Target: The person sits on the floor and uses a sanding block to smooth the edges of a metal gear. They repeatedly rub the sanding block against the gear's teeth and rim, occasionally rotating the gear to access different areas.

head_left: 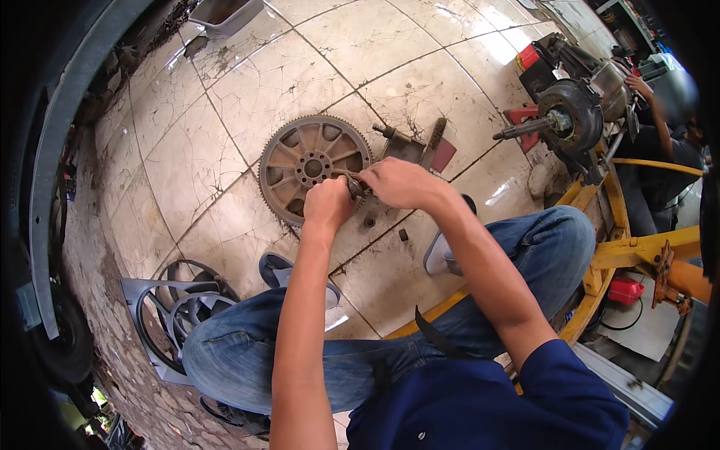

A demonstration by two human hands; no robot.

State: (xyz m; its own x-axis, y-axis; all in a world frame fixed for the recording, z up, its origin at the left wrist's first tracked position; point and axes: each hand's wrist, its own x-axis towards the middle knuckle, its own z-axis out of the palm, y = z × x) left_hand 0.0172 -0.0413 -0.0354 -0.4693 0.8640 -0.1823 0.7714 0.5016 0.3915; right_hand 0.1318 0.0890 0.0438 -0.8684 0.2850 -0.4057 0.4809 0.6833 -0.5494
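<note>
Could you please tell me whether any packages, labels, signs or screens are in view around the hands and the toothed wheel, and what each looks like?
None can be made out: no package, sign or screen shows.
The round grey toothed metal wheel on the cracked tiled floor bears no visible label.

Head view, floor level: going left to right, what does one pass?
Black fan shroud → toothed flywheel → left hand → right hand → motor assembly on the yellow stand → another person's arm.
</note>
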